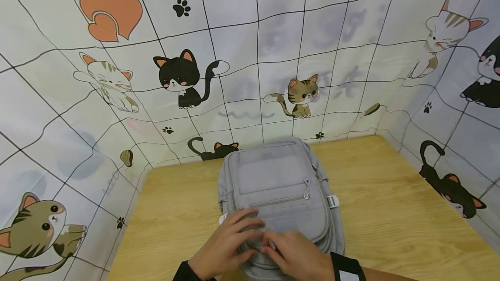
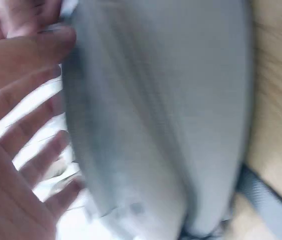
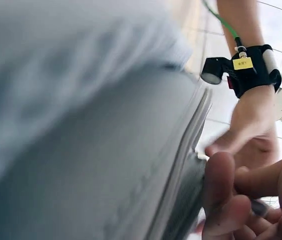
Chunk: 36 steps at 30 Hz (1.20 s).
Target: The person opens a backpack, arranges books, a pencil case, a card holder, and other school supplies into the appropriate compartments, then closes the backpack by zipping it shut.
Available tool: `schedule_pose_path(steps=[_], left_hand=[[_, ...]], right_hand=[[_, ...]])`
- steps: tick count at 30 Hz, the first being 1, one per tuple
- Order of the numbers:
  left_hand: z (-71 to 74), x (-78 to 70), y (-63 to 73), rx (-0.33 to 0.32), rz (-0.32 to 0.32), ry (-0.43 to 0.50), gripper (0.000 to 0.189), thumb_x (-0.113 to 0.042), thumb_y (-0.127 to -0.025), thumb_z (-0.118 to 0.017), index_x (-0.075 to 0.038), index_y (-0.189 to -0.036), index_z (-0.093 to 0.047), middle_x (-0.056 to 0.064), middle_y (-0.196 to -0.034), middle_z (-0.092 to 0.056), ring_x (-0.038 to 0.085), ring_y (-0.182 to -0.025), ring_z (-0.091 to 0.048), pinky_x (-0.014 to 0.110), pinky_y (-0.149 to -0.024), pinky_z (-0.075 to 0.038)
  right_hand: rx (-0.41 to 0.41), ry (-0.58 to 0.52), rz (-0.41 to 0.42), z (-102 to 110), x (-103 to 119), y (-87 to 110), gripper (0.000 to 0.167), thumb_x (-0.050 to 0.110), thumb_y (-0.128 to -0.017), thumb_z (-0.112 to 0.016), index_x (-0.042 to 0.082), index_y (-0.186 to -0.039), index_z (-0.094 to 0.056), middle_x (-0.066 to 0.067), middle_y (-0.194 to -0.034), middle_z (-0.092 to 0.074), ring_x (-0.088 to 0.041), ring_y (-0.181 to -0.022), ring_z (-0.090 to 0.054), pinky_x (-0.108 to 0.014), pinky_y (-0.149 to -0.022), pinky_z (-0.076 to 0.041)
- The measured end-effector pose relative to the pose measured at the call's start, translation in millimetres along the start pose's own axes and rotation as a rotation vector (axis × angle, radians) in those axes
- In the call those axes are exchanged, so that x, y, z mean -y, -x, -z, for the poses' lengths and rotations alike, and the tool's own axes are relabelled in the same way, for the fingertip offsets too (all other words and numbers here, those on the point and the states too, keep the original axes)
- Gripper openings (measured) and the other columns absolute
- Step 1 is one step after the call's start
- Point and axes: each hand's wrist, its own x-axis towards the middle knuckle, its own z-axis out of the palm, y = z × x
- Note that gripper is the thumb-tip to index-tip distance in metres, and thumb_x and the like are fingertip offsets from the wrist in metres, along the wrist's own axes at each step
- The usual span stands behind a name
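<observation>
A grey backpack (image 1: 279,177) lies front up on the wooden table, its near end by both hands. My left hand (image 1: 230,242) touches the near part of its front with fingers spread and nearly straight. In the left wrist view those fingers (image 2: 31,125) extend along the bag's edge. Beside it, my right hand (image 1: 293,250) has curled fingers and pinches a small grey zipper pull (image 1: 272,244), mostly hidden by the fingers. A zipper seam (image 3: 180,155) runs along the bag's edge next to the right fingers in the right wrist view.
Another zipper pull (image 1: 306,194) hangs on the front pocket. A white buckle (image 1: 333,201) sits at the bag's right side. Cloth printed with cats (image 1: 242,55) surrounds the wooden table (image 1: 375,203) at the back and sides. A dark strap (image 2: 270,200) lies beside the bag.
</observation>
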Motion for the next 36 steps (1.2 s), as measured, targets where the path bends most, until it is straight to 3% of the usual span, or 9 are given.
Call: schedule_pose_path(steps=[2,4,8,14,17,24,36], left_hand=[[-5.7,8.9,-0.4,0.069,-0.026,-0.051,0.036,-0.032,-0.080,-0.071,-0.032,-0.113,-0.059,-0.010,-0.132,-0.048,0.022,-0.133,-0.035,0.047,-0.110,-0.025],[-11.2,14.7,-0.3,0.096,-0.035,-0.060,0.030,-0.037,-0.079,-0.070,-0.033,-0.108,-0.062,-0.013,-0.131,-0.049,0.021,-0.133,-0.035,0.050,-0.111,-0.022],[-17.7,20.2,-0.5,0.037,-0.062,-0.026,0.017,-0.035,-0.078,-0.072,-0.030,-0.094,-0.069,-0.015,-0.117,-0.057,0.021,-0.130,-0.040,0.051,-0.110,-0.024],[-21.1,20.4,-2.9,-0.020,-0.095,0.004,0.009,-0.031,-0.079,-0.072,-0.027,-0.087,-0.072,-0.014,-0.104,-0.063,0.023,-0.128,-0.044,0.053,-0.108,-0.026],[-20.4,19.1,-2.4,-0.041,-0.092,0.030,0.008,-0.030,-0.079,-0.073,-0.026,-0.085,-0.073,-0.014,-0.102,-0.064,0.023,-0.127,-0.045,0.054,-0.107,-0.027],[-18.0,17.5,0.1,-0.095,-0.082,0.082,0.009,-0.025,-0.075,-0.076,-0.024,-0.084,-0.073,-0.014,-0.099,-0.065,0.025,-0.124,-0.048,0.055,-0.106,-0.028],[-12.6,16.2,1.7,-0.125,-0.070,0.138,0.010,-0.021,-0.075,-0.076,-0.024,-0.084,-0.072,-0.013,-0.099,-0.066,0.028,-0.122,-0.050,0.056,-0.106,-0.027]], right_hand=[[-0.010,0.059,-0.011,2.9,-0.5,0.4,0.004,0.027,-0.095,-0.051,0.023,-0.094,-0.051,0.016,-0.069,-0.052,0.012,-0.054,-0.042,-0.008,-0.046,-0.033],[0.005,0.098,-0.020,3.9,-1.2,0.6,0.004,0.025,-0.094,-0.054,0.023,-0.095,-0.051,0.015,-0.071,-0.054,0.011,-0.056,-0.044,-0.008,-0.047,-0.034],[0.052,0.196,-0.006,3.8,-3.9,2.6,0.005,0.023,-0.090,-0.060,0.021,-0.093,-0.056,0.014,-0.074,-0.059,0.010,-0.058,-0.047,-0.008,-0.049,-0.035],[-0.031,0.367,0.086,2.8,-5.4,7.9,0.016,0.019,-0.085,-0.065,0.021,-0.075,-0.052,0.017,-0.056,-0.044,0.012,-0.049,-0.033,-0.006,-0.043,-0.024],[-0.027,0.339,0.085,5.1,-5.0,10.5,0.017,0.016,-0.084,-0.064,0.020,-0.073,-0.052,0.017,-0.054,-0.043,0.013,-0.047,-0.032,-0.005,-0.042,-0.024],[0.026,0.208,-0.029,17.8,-11.0,20.5,0.016,0.017,-0.085,-0.063,0.024,-0.073,-0.055,0.020,-0.060,-0.051,0.012,-0.052,-0.041,-0.005,-0.045,-0.031],[-0.021,0.230,-0.026,35.9,-24.8,39.1,0.018,0.015,-0.083,-0.065,0.024,-0.073,-0.054,0.019,-0.061,-0.052,0.012,-0.052,-0.041,-0.004,-0.045,-0.030]])
